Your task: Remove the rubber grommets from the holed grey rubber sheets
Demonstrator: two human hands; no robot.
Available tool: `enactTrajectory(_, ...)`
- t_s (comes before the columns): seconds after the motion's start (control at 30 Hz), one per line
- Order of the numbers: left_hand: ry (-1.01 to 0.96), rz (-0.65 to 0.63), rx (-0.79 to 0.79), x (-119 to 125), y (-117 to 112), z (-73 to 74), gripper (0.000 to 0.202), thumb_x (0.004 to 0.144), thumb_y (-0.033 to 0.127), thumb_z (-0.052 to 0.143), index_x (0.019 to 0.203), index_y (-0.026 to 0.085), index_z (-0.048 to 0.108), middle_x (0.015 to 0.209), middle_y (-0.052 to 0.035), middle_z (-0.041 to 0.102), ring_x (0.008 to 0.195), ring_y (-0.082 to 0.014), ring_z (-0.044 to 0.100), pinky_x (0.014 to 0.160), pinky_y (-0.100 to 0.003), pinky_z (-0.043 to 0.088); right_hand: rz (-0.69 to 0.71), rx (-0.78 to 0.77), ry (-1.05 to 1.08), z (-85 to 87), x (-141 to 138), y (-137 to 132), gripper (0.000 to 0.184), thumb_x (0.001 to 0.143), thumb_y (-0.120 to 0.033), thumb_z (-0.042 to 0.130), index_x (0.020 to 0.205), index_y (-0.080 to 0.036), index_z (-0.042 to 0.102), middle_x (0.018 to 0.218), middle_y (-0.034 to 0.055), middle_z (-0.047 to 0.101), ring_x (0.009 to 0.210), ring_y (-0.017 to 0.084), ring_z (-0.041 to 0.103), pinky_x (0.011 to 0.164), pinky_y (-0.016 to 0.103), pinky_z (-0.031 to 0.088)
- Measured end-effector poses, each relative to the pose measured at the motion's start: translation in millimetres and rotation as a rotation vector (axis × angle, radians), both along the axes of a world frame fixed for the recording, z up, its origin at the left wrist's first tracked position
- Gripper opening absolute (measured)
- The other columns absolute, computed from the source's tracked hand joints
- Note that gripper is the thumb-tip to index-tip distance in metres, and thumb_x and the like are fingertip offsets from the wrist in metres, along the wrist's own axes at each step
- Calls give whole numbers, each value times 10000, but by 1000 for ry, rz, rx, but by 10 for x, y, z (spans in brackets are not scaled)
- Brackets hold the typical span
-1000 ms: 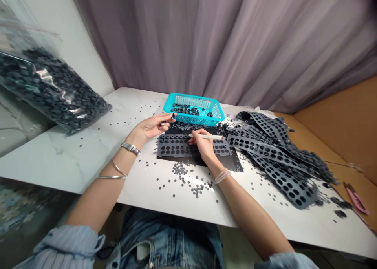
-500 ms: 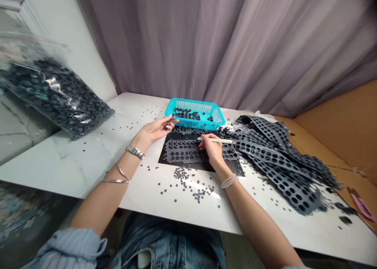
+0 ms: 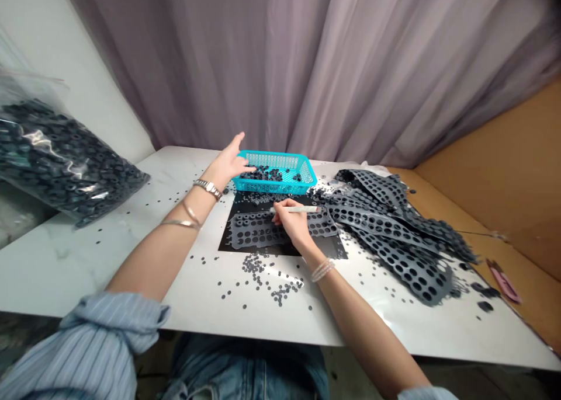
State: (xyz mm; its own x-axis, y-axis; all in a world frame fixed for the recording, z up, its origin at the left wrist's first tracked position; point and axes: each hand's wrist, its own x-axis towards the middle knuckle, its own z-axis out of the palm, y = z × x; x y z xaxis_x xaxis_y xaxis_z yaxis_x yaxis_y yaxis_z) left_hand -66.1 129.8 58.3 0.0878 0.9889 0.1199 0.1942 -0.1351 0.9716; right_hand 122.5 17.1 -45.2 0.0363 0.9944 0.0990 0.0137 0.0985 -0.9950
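Note:
My left hand [image 3: 228, 163] is at the left end of a turquoise plastic basket [image 3: 284, 188], fingers spread, with nothing seen in them. Small black rings [image 3: 268, 172] lie inside the basket. My right hand [image 3: 291, 220] pinches a slim white pen-like tool [image 3: 304, 209], its near end pointing left. That hand is over a dark grey perforated strip [image 3: 254, 239], which has rows of round holes, some filled with rings along its far edge. Beneath the strip lies a black mat [image 3: 240, 202]. Whether the tool's tip touches the strip is hidden by my fingers.
More perforated strips [image 3: 394, 228] are heaped on the right. Small black discs [image 3: 256, 265] are scattered over the white table [image 3: 144, 260]. A clear bag of black rings [image 3: 65, 160] stands at the left, and a pink-handled cutter [image 3: 504, 283] lies far right.
My left hand has moved from the basket's near left corner up over its left end, fingers spreading. My right hand still holds the tool over the strip. The whole view has shifted slightly.

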Motion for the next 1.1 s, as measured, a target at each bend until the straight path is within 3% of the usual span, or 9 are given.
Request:
enactTrajectory(0.07,0,2,21,-58,-317,-84,462,885,462,586,1229,158,633,1232,-214,622,1093,-261,604,853,-386,499,72,-26,5,9,-41,-10,203,770,-355,641,667,-194,574,537,2,624,492,128,584,498,234,498)
enactTrajectory(0.2,576,-210,128,-208,-917,-271,184,775,283,675,889,165,759,956,-100,741,898,-211,648,842,-337,467,159,-38,-15,3,-159,-38,177,771,-330,664,688,-188,598,571,15,648,521,136,616,522,240,526)
enactTrajectory(0.3,839,-282,173,-278,-1120,-446,199,784,243,621,903,182,768,884,-74,738,817,-200,641,770,-325,458,204,-34,-83,5,-233,-64,166,782,-305,651,684,-181,601,595,23,669,521,131,620,531,236,518)
enactTrajectory(0.47,1004,-278,265,-275,-1174,-648,283,799,254,616,1048,190,735,950,-77,696,933,-220,606,827,-328,437,228,85,-297,23,-244,-110,189,809,-300,600,669,-173,610,585,21,674,519,123,605,506,211,446)
enactTrajectory(0.83,1101,-253,334,-142,-1317,-655,208,856,193,556,1000,171,705,971,-101,654,1012,-266,550,876,-376,420,226,129,-410,43,-255,-134,147,794,-244,560,670,-176,602,590,14,657,526,123,581,489,211,386)
enactTrajectory(1.1,1243,-175,379,-20,-1323,-682,157,850,161,525,822,158,680,882,-122,638,928,-271,540,797,-385,432,207,195,-533,136,-295,-202,195,818,-220,560,626,-189,559,549,-10,596,518,114,483,508,231,326)
